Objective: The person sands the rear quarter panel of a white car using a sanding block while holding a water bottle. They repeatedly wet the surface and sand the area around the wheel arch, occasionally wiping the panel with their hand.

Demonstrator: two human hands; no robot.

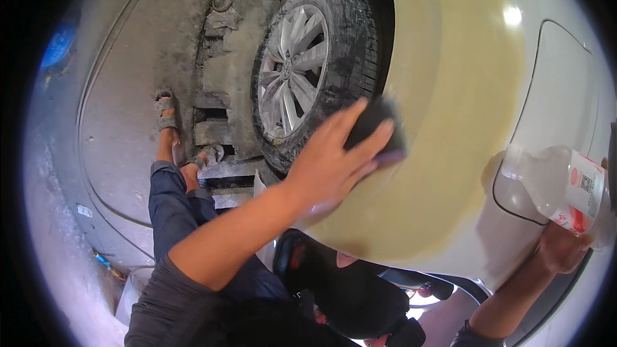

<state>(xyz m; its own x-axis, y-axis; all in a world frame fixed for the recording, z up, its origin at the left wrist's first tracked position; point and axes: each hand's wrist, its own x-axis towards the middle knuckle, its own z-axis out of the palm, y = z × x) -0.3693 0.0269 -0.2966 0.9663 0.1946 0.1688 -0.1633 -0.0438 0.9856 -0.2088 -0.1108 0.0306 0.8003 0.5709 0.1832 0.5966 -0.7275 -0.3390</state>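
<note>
My left hand is closed around a dark sanding block, its fingers spread over the top. The block is slightly blurred and lies against a car's body panel, beside the wheel arch. Yellowish-beige filler or primer covers most of this panel, fading into white paint at its edges. On the far right, my right hand grips a clear plastic bottle with a white and red label. The bottle is tilted, its narrow end toward the panel. How much liquid it holds I cannot tell.
A muddy tyre with a silver alloy rim stands left of the panel. Worn slabs with gaps lie beside my sandalled feet. A hose or cable curves over the floor. Dark parts show below the panel.
</note>
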